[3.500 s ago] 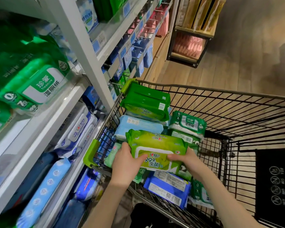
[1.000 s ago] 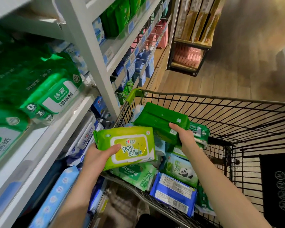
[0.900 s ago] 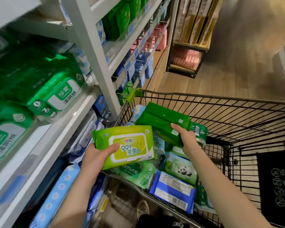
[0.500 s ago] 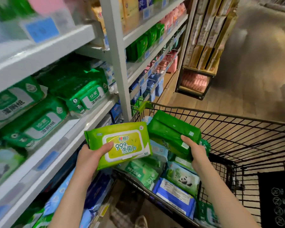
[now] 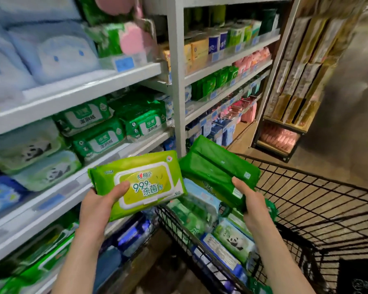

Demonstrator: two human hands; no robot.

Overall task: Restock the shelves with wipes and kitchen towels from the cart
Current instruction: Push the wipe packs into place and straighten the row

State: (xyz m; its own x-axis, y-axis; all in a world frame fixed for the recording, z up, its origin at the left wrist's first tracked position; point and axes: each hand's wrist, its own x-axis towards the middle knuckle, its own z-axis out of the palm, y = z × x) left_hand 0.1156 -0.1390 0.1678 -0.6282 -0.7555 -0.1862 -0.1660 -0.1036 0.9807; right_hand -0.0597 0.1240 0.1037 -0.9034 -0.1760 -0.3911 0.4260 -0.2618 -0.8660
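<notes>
Fingers [image 5: 120, 188] of the left hand [image 5: 97, 209] grasp a lime-green pack of wipes [image 5: 149, 183], thumb across its label lid and the rest hidden beneath. It is held label up, in front of the shelves and by the cart's near left corner. Fingers of the right hand [image 5: 254, 205] grasp a dark green pack [image 5: 215, 168] by its near end, thumb on top. This pack is tilted with its far end raised, above the cart and just right of the lime one. Below both, the wire cart [image 5: 319, 209] holds more packs heaped along its left side: a pale blue pack [image 5: 202, 195], a panda-printed pack [image 5: 232, 240] and a blue pack [image 5: 219, 253]. To the left, white shelves [image 5: 77, 96] carry green wipes packs [image 5: 145, 124] on the middle level and panda packs [image 5: 40, 172] further left. Wooden floor [image 5: 338, 145] lies beyond the cart.
</notes>
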